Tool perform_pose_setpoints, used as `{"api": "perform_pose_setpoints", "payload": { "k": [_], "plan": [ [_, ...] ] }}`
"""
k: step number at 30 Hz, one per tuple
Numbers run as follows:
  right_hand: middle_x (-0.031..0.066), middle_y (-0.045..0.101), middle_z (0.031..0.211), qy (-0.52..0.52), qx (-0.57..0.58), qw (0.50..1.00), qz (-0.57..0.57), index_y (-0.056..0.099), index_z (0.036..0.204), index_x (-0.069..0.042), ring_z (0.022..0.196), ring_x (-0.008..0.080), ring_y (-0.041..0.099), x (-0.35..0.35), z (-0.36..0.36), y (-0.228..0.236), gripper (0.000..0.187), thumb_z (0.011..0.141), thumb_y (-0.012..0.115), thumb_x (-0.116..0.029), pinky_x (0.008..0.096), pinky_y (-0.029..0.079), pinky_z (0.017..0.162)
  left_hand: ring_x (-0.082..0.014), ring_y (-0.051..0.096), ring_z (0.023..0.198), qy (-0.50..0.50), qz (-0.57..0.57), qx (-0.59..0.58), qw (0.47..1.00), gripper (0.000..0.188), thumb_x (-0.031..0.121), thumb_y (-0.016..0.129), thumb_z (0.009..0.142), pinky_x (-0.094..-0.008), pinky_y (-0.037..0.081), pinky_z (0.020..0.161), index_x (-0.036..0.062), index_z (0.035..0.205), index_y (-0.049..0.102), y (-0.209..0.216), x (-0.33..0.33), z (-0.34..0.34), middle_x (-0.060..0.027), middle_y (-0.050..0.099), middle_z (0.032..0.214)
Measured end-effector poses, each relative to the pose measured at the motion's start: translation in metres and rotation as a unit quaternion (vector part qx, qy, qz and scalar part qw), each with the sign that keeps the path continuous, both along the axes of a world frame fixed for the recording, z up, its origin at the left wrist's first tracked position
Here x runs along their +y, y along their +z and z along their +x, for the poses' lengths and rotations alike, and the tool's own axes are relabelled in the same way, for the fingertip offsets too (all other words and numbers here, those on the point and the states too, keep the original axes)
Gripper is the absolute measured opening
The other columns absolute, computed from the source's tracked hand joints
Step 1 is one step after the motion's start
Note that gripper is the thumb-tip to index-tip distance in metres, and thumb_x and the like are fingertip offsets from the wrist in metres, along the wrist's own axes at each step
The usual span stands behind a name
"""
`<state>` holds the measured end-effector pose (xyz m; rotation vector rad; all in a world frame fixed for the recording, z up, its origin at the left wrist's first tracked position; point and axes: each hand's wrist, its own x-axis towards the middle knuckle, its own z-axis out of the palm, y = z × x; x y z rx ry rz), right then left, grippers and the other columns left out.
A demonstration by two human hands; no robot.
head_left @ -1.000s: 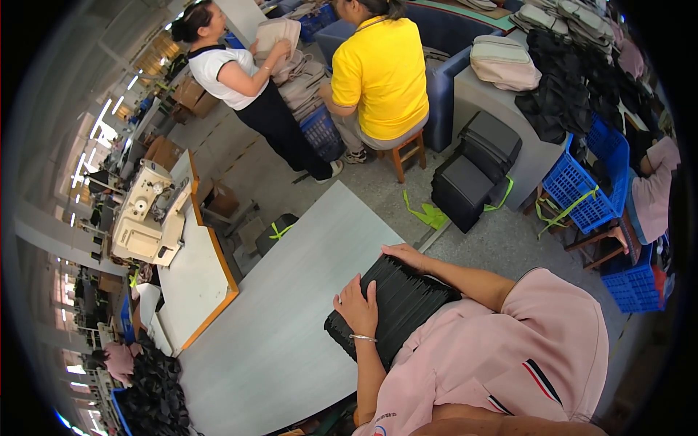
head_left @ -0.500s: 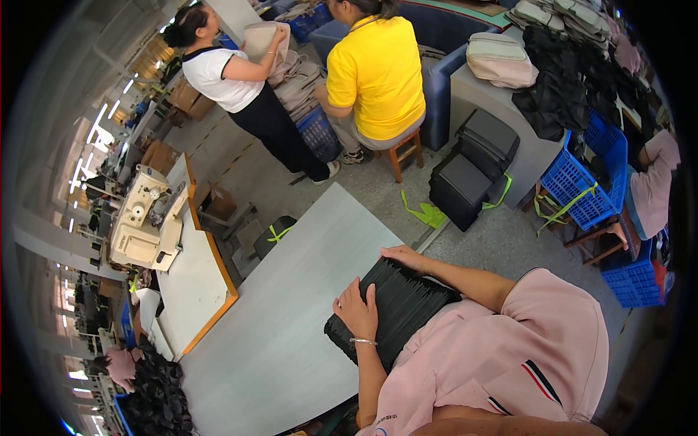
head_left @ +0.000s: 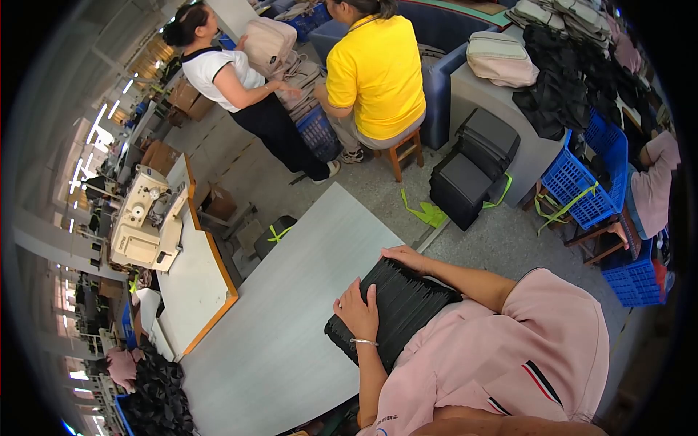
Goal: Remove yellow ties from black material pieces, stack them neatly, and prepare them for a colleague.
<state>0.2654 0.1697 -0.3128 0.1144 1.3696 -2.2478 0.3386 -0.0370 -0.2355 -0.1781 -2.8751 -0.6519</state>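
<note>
black and layered, a stack [head_left: 411, 301] sits at the edge of the grey table [head_left: 283, 305], against the pink shirt [head_left: 502, 349]. the left hand [head_left: 355, 310] lies on it, thumb spread from fingers; the right hand [head_left: 406, 257] touches its far end, whether pinching cannot be told.

Over the blue basket [head_left: 318, 136], the standing co-worker's [head_left: 234, 78] near hand [head_left: 289, 89] has left the beige bag [head_left: 270, 42] and dropped lower, held out with the palm bare. Also above the basket, the bag has turned, showing more of its front.
</note>
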Motion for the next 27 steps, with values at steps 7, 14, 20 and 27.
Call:
{"api": "perform_pose_setpoints", "payload": {
  "k": [7,14,20,27],
  "plan": [
    [0.0022,0.068,0.088,-0.001,0.005,1.000,0.009,0.071,0.095,-0.006,0.078,0.0097,0.062,-0.0002,-0.0004,0.0023,0.045,0.101,0.060,-0.049,0.0271,0.051,0.071,-0.0264,0.061,0.117,0.001,-0.001,0.002,1.000,0.046,0.045,0.058,0.101,-0.0554,0.033,0.110,0.0104,0.131,0.063,0.0004,0.0001,0.0000,-0.0098,0.069,0.122],
    [0.0017,0.068,0.090,-0.004,0.005,1.000,0.006,0.070,0.095,-0.006,0.078,0.0092,0.061,-0.0002,-0.0014,-0.0020,0.044,0.101,0.061,-0.048,0.0265,0.050,0.072,-0.0270,0.062,0.116,0.005,0.007,0.011,1.000,0.043,0.041,0.062,0.099,-0.0511,0.033,0.109,0.0095,0.128,0.065,0.0014,0.0012,-0.0005,-0.0114,0.071,0.120],
    [0.0025,0.069,0.090,-0.004,-0.005,1.000,0.002,0.071,0.096,-0.006,0.079,0.0100,0.063,0.0000,-0.0004,0.0021,0.044,0.101,0.061,-0.048,0.0278,0.052,0.072,-0.0272,0.062,0.116,0.004,0.006,0.008,1.000,0.043,0.042,0.062,0.099,-0.0506,0.033,0.109,0.0094,0.127,0.065,0.0021,0.0009,-0.0013,-0.0116,0.071,0.120],
    [0.0023,0.069,0.087,0.002,-0.017,1.000,-0.017,0.071,0.097,-0.005,0.078,0.0092,0.063,0.0005,-0.0011,-0.0029,0.044,0.102,0.060,-0.048,0.0268,0.052,0.071,-0.0272,0.062,0.115,-0.001,0.004,0.012,1.000,0.043,0.042,0.062,0.099,-0.0484,0.034,0.108,0.0089,0.127,0.066,0.0019,0.0012,-0.0021,-0.0118,0.071,0.120]
  ]
}}
